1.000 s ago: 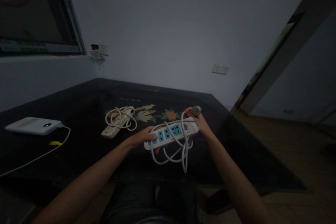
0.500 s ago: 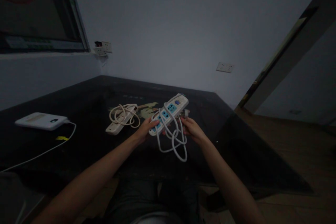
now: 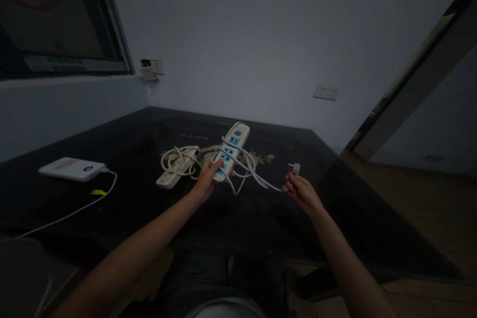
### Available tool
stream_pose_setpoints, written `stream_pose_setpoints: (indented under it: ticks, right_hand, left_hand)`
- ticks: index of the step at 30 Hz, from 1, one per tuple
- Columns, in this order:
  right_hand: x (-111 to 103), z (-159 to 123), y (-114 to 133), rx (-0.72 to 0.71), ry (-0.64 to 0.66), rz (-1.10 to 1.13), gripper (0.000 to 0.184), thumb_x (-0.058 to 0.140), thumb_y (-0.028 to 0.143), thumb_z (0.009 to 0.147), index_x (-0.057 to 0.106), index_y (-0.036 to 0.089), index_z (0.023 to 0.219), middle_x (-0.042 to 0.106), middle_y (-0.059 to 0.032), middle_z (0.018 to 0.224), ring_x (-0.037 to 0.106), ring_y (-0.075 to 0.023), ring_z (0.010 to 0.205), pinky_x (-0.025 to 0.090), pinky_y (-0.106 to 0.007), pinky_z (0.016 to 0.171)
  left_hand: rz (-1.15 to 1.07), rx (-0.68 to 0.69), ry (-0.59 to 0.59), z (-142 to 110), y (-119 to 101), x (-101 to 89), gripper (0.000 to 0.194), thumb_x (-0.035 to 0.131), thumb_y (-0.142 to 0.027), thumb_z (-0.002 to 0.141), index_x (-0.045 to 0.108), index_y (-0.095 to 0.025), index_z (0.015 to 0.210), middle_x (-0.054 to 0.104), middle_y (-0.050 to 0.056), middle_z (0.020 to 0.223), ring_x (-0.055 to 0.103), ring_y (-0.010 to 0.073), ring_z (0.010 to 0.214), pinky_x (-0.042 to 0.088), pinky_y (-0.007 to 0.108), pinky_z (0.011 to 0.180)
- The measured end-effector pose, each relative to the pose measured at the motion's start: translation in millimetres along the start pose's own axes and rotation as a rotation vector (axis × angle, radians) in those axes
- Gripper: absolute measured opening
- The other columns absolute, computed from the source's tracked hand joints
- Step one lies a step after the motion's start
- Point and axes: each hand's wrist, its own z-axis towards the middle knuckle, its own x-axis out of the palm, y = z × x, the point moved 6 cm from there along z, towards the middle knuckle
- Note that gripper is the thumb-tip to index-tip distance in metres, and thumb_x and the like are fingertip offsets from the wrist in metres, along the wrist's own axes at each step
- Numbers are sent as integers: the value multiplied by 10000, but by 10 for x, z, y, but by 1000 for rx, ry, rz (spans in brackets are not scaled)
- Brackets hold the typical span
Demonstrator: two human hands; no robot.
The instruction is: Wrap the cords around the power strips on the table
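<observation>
My left hand (image 3: 207,179) grips the near end of a white power strip (image 3: 231,148) with blue sockets and a round blue button at its far end. The strip is tilted above the dark table, its white cord (image 3: 250,165) looped loosely around it. To the right, my right hand (image 3: 301,190) is closed on the cord's plug end; the white plug (image 3: 295,168) sticks up past my fingertips with its pins pointing left. A second, cream power strip (image 3: 172,177) lies on the table left of my left hand, with its own cord coiled on top.
A white power bank (image 3: 72,169) with a cable (image 3: 80,208) lies on the left of the black table (image 3: 126,144), near a yellow scrap (image 3: 99,192). Wall sockets (image 3: 326,92) are on the back wall, and more sockets (image 3: 152,69) sit by the window corner.
My right hand has moved right, away from the strip, drawing the plug and a length of cord out. My left hand has swung the strip slightly left and more upright.
</observation>
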Motion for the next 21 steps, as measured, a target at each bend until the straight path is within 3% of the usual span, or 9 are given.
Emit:
stream_pose_setpoints:
  ticks: [3,7,12,17,21]
  right_hand:
    - [-32,-23,58,-41,-34,44,450,833,504,549,575,170,705,441,78,444,602,-122,521,375,-183,420]
    - [-171,32,145,-132,-132,100,447,862,472,497,586,176,687,458,77,452,626,-137,560,466,-217,492]
    - [-254,19,289,-301,-242,63,418,813,508,562,568,190,681,441,79,459,580,-125,510,448,-240,492]
    - [7,-317,627,-571,-144,-213,281,642,486,791,585,222,866,474,65,597,515,-102,541,477,-284,643]
    - [321,-625,739,-548,6,-484,269,542,460,869,604,201,904,548,11,665,520,-130,607,442,-265,610]
  left_hand:
    - [-41,20,-51,19,-17,-45,390,700,-416,713,618,-98,923,704,71,757,640,154,537,477,206,406]
    - [-67,12,-32,14,-32,-31,386,689,-399,732,624,-90,954,713,99,844,658,166,562,484,213,395]
    - [-62,-57,24,21,25,-1,392,692,-377,739,606,-100,1003,717,109,867,665,184,553,508,240,393]
    - [-66,-113,19,53,66,-22,381,667,-361,775,593,-115,1057,722,107,848,676,182,557,512,225,425]
    - [-66,-108,-26,43,30,-35,354,665,-352,785,582,-134,1050,724,88,829,686,177,576,512,211,459]
